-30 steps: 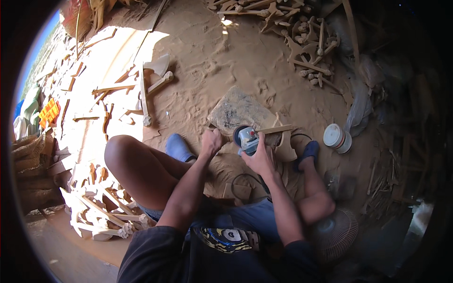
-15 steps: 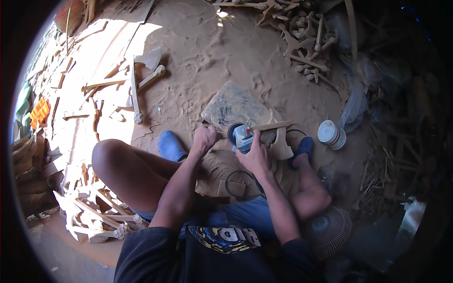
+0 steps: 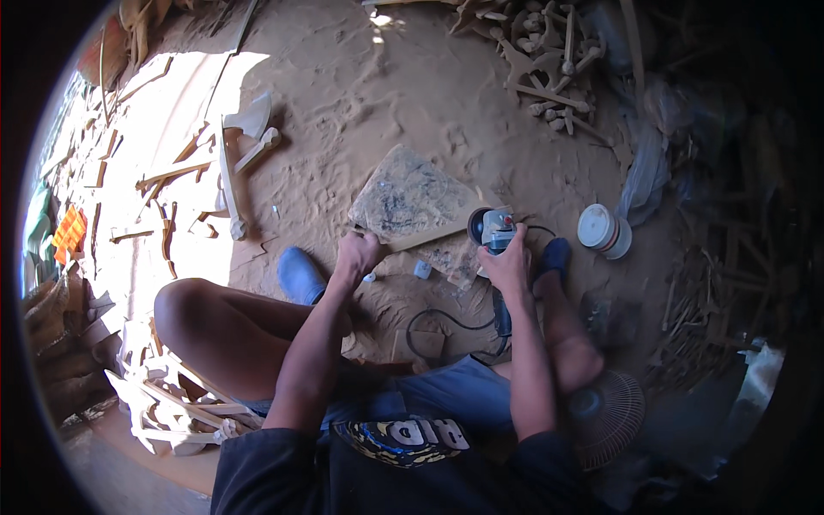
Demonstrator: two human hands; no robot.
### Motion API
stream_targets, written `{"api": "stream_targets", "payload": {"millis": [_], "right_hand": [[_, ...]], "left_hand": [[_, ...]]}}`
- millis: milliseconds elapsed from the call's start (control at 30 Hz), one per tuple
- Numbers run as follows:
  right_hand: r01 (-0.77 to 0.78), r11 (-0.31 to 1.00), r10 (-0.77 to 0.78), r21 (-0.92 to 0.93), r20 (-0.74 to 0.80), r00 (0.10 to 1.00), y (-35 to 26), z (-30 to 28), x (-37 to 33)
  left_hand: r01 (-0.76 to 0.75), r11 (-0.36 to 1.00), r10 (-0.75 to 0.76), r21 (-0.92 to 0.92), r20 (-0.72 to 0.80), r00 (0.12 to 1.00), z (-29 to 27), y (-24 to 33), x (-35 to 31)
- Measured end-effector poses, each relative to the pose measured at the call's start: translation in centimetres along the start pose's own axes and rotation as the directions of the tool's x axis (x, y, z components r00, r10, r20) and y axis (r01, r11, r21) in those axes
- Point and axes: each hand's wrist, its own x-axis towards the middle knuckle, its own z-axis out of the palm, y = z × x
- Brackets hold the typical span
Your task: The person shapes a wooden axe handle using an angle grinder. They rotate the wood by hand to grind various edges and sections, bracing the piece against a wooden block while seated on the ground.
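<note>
Cable, thin and black (image 3: 438, 311), loops close to me; a flat, grey-smudged tan slab (image 3: 412, 190) lies just beyond my work, a round white tub (image 3: 598, 227) off right. My left hand (image 3: 359, 251) grips a long, narrow tan strip (image 3: 429, 236) near its left end, its axis running rightward and slightly away. My right hand (image 3: 508, 257) clasps a grey angle grinder (image 3: 498, 230), whose dark disc (image 3: 476, 225) covers part of the strip.

tan strip (image 3: 427, 237): long, slanting | grinder (image 3: 498, 232): grey, dark disc (image 3: 477, 225) toward strip's right
</note>
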Motion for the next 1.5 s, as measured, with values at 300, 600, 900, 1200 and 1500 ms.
{"api": "stream_targets", "payload": {"millis": [300, 600, 900, 1200, 1500], "right_hand": [[0.193, 0.966, -0.231, 0.171, 0.245, 0.942, -3.3, 0.9, -2.7], [0.086, 0.993, -0.097, 0.075, 0.168, 0.981, -0.8, -1.6, 0.9], [-0.098, 0.988, 0.104, 0.115, -0.042, 0.994, 4.9, -3.1, 5.9], [-0.009, 0.991, -0.023, 0.131, 0.244, 0.970, 1.8, -0.5, 1.5], [0.083, 0.963, -0.045, 0.258, -0.150, 0.988, 7.8, 0.6, 6.2]], "left_hand": [[0.071, 0.997, -0.071, 0.042, 0.014, 0.997, -1.2, 1.0, -0.5], [0.080, 0.985, -0.103, 0.154, 0.143, 0.984, -1.8, -0.5, 0.3], [0.085, 0.972, -0.121, 0.217, 0.156, 0.980, -1.5, 0.0, 0.3], [0.148, 0.959, -0.192, 0.243, 0.166, 0.967, -2.7, 4.0, -1.6], [0.142, 0.956, -0.180, 0.255, 0.133, 0.975, -2.0, 4.8, -2.6]]}}
